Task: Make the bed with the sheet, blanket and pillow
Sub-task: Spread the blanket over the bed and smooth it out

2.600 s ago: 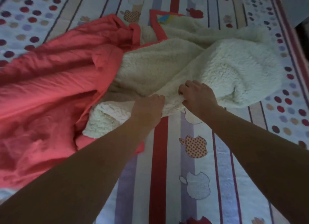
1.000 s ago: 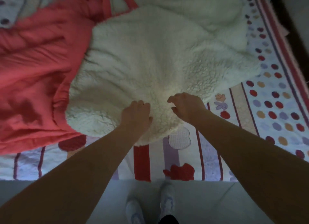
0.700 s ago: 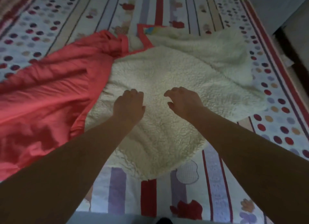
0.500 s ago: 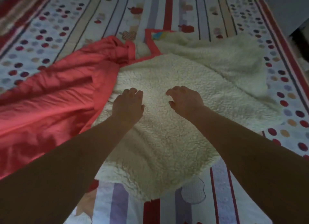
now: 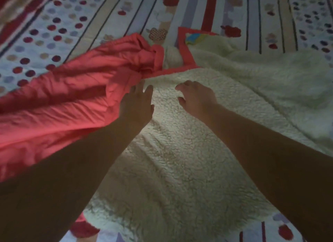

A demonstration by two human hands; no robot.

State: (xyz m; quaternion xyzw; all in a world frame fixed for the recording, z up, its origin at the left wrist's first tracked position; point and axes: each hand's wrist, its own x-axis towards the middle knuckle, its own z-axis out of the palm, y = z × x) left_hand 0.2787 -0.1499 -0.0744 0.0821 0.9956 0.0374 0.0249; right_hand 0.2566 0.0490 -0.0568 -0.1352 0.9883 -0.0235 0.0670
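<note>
**Head view.**

**Hidden or unclear:**
- Your two forearms (image 5: 63, 178) cover the near left part of the blanket (image 5: 180, 169) and run off the lower edge.
- The blanket's right side is cut off by the frame.
- The picture is dim and blurred, so you cannot tell whether either palm touches the fleece.
- A red-striped fabric (image 5: 16, 5) in the far left corner is too cut off to name.

**Count:**
- One blanket lies crumpled across the middle of the bed, on the sheet (image 5: 126, 12).
  - Its cream fleece face is up at centre and right.
  - Its coral-red face (image 5: 54, 106) is bunched to the left.
  - One red-bordered corner (image 5: 187, 48) is turned up at the far side and carries a small blue-and-yellow patch (image 5: 195, 37).
- One sheet, patterned with stripes, dots and apple shapes, shows around the blanket.
- Two hands.
  - Your left hand (image 5: 137, 104) has straight, slightly spread fingers and holds nothing. It lies over the line where red meets fleece.
  - Your right hand (image 5: 197, 98) is just beside it over the fleece. Its fingers are loosely bent, the thumb apart, and it holds nothing.
</note>
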